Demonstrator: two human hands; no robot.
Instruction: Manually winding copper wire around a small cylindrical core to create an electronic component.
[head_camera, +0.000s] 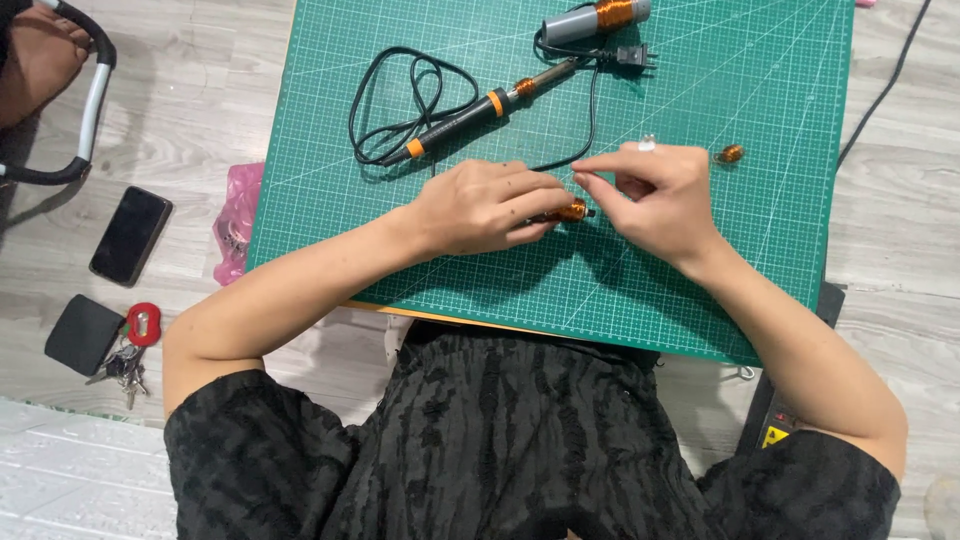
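My left hand (487, 205) rests on the green cutting mat (700, 90) and grips a small rod wound with copper wire (572, 211), whose tip sticks out between the fingers. My right hand (650, 195) is just to its right, thumb and forefinger pinched together near the coil's end, as if on a fine wire that I cannot make out. A second small copper coil (731, 153) lies on the mat right of my right hand.
A black and orange soldering iron (480, 110) with its looped cord and plug lies behind my hands. A grey spool of copper wire (598, 16) sits at the mat's far edge. On the floor left: a phone (130, 235), keys (128, 350), a pink bag (238, 215).
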